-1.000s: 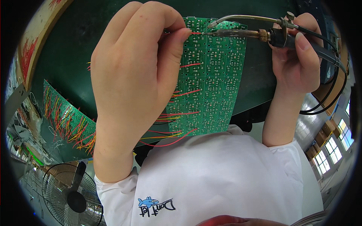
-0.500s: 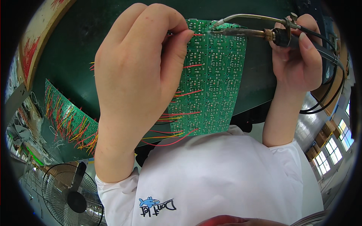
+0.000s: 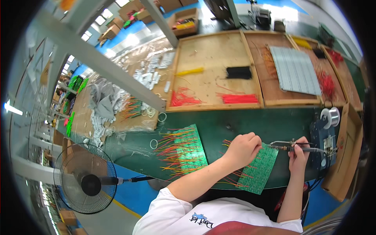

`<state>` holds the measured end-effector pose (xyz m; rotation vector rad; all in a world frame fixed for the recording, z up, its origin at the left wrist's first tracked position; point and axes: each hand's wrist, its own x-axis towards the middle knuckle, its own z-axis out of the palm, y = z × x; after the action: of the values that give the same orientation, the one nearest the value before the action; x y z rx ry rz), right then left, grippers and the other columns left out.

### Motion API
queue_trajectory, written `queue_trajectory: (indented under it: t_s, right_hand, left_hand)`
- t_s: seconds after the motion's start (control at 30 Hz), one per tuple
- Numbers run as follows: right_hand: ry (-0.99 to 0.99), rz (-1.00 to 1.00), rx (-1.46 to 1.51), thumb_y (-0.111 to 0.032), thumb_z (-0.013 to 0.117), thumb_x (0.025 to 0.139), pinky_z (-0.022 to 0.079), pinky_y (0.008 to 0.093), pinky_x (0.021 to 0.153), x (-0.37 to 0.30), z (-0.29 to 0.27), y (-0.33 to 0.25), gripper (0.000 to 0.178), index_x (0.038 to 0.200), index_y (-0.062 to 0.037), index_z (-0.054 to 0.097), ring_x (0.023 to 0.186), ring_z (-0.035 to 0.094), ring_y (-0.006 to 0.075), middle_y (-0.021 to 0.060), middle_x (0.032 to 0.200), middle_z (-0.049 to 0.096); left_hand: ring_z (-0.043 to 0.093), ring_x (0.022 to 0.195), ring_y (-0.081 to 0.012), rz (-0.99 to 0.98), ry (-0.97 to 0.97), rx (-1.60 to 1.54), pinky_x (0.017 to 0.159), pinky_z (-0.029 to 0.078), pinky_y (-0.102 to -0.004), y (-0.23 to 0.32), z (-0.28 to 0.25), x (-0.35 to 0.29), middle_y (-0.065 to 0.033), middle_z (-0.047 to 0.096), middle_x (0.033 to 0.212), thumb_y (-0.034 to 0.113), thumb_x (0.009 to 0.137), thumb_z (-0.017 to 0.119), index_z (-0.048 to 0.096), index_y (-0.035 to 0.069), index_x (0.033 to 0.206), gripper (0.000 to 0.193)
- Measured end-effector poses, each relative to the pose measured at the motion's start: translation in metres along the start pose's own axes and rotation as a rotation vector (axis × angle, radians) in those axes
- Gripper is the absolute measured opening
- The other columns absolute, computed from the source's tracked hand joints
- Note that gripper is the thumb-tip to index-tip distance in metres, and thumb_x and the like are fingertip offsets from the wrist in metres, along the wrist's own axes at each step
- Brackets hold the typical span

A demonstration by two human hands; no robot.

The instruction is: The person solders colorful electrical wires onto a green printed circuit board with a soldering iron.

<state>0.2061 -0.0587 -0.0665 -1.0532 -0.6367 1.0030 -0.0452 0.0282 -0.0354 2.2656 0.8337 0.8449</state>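
Observation:
A green circuit board panel [image 3: 260, 170] lies on the dark green bench in front of me, with red and yellow wires along its left side. My left hand [image 3: 243, 149] is over its upper left part, thumb and finger pinched together. A thin red wire shows at that pinch in the earlier view; now it is too small to make out clearly. My right hand [image 3: 299, 155] grips a soldering iron [image 3: 290, 148] with a curved metal tube clamped above it. The iron's tip points left, at the panel's top edge near my left fingertips.
Left of my hands lies a second panel [image 3: 194, 147] full of wires. Wooden trays [image 3: 213, 107] with red, yellow and black wires line the back. At right are a solder spool [image 3: 331, 116], a blue soldering station [image 3: 320, 137] and a cardboard box [image 3: 344, 156]. A fan [image 3: 88, 180] stands left.
The view has swung up and back, so the bench, trays and room now show. Both hands stay near the panel's top edge, the right still holding the soldering iron.

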Motion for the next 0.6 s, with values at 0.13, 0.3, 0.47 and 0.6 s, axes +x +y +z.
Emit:
queue_trajectory:
  t_s: [0.13, 0.3, 0.47, 0.6]
  right_hand:
    - [-0.037, -0.037, 0.053, -0.006, 0.058, 0.09, 0.036, 0.02, 0.045, 0.005, 0.002, 0.001, 0.009, 0.096, -0.0094, 0.052, 0.051, 0.047, 0.0055, 0.0007, 0.076, 0.057]
    - [-0.058, -0.04, 0.101, -0.006, 0.059, 0.09, 0.035, 0.0201, 0.044, 0.01, 0.01, -0.01, 0.01, 0.096, -0.0104, 0.052, 0.051, 0.048, 0.0063, 0.0002, 0.075, 0.056]
    - [0.032, -0.022, 0.166, -0.005, 0.059, 0.089, 0.037, 0.0216, 0.041, 0.006, 0.01, -0.005, 0.011, 0.095, -0.0124, 0.053, 0.051, 0.05, 0.0078, -0.0004, 0.076, 0.057]
    - [-0.003, -0.062, 0.171, -0.003, 0.058, 0.088, 0.039, 0.0232, 0.041, 0.004, 0.01, -0.001, 0.011, 0.092, -0.0123, 0.055, 0.051, 0.052, 0.0097, 0.0012, 0.072, 0.056]
  left_hand:
    - [0.062, 0.073, -0.0325, 0.04, 0.038, 0.022, 0.065, 0.05, -0.0427, 0.004, -0.011, 0.0, -0.0101, 0.059, 0.081, 0.008, 0.085, 0.07, 0.059, 0.005, 0.088, 0.012]
    - [0.063, 0.08, -0.0341, 0.065, 0.046, 0.062, 0.071, 0.05, -0.0443, 0.007, -0.015, 0.002, -0.011, 0.06, 0.083, 0.013, 0.088, 0.068, 0.058, 0.005, 0.087, 0.013]
    - [0.064, 0.081, -0.0348, 0.145, 0.105, 0.08, 0.071, 0.051, -0.0446, -0.003, -0.002, -0.01, -0.0116, 0.061, 0.086, 0.015, 0.088, 0.068, 0.06, 0.007, 0.091, 0.012]
    - [0.065, 0.082, -0.0346, 0.124, 0.102, 0.06, 0.071, 0.053, -0.0446, -0.001, -0.004, -0.019, -0.0116, 0.062, 0.088, 0.017, 0.09, 0.067, 0.061, 0.008, 0.093, 0.012]
